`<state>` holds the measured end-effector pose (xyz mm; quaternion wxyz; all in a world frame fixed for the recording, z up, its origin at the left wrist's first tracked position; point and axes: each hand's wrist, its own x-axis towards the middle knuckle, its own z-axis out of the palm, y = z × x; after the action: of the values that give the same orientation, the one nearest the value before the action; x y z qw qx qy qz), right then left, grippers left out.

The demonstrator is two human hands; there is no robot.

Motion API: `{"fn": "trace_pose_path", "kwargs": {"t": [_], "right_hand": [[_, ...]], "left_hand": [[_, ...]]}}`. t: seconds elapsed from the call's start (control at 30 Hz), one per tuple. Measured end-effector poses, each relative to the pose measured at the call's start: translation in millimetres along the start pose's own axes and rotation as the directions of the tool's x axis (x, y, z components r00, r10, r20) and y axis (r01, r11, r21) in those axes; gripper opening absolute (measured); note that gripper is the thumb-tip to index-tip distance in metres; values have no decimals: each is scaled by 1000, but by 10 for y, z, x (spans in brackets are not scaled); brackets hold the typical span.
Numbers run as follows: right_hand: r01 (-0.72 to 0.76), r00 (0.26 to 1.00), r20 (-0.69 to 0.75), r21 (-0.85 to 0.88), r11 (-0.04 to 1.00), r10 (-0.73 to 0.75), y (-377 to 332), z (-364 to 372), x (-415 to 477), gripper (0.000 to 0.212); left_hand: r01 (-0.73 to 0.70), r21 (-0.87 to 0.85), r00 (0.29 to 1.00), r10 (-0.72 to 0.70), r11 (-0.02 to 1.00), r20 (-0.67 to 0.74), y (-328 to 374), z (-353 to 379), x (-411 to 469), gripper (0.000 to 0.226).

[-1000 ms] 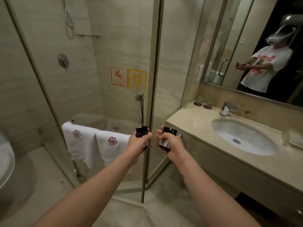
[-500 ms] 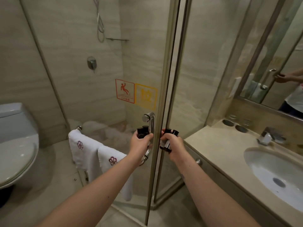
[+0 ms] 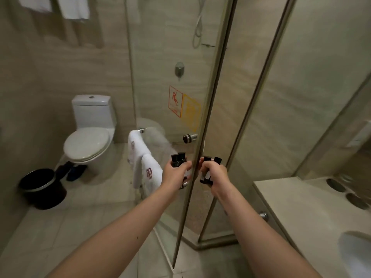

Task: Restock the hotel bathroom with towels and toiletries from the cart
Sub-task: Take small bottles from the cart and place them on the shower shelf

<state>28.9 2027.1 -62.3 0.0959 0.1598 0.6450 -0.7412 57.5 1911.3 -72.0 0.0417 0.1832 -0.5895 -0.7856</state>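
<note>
Foreground: left hand, fingers curled round two dark-capped bottles; right hand clenched likewise on another bottle pair. Between them, glass shower door edge. Beyond: embroidered towels on rail, toilet, black bin. Upper towels cropped; bottle labels illegible.

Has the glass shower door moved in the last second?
Yes. The shower door has swung open toward the camera, its edge now apart from the fixed glass panel beside it.

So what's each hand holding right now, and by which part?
Left hand grips two dark bottles round their bodies, caps up. Right hand grips another pair the same way.
</note>
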Motion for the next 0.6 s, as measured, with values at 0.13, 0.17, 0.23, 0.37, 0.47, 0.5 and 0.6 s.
{"fn": "trace_pose_path", "kwargs": {"t": [0.13, 0.17, 0.23, 0.37, 0.47, 0.5, 0.6], "right_hand": [[-13, 987, 158, -16, 1000, 15, 124, 155, -158, 30], [-19, 978, 208, -26, 999, 24, 160, 209, -191, 31], [-30, 951, 307, -45, 999, 43, 233, 368, -249, 31], [-45, 904, 424, -39, 998, 57, 335, 808, -439, 29], [-44, 883, 465, -68, 997, 71, 438, 1190, -597, 31], [-46, 879, 470, -72, 996, 75, 481, 1331, -656, 30], [-53, 892, 447, -43, 998, 67, 637, 1783, -818, 31]], "left_hand": [[-51, -51, 991, 44, 997, -129, -31, -301, -205, 14], [-64, -53, 985, 55, 997, -165, -30, -397, -249, 15], [-93, -70, 967, 73, 993, -244, -24, -622, -339, 17], [-147, -83, 926, 108, 986, -362, 30, -1078, -481, 20], [-151, -76, 901, 105, 986, -420, 115, -1467, -536, 25], [-154, -72, 897, 109, 985, -428, 150, -1609, -551, 27], [-184, -74, 884, 132, 980, -448, 261, -2017, -602, 24]]}}
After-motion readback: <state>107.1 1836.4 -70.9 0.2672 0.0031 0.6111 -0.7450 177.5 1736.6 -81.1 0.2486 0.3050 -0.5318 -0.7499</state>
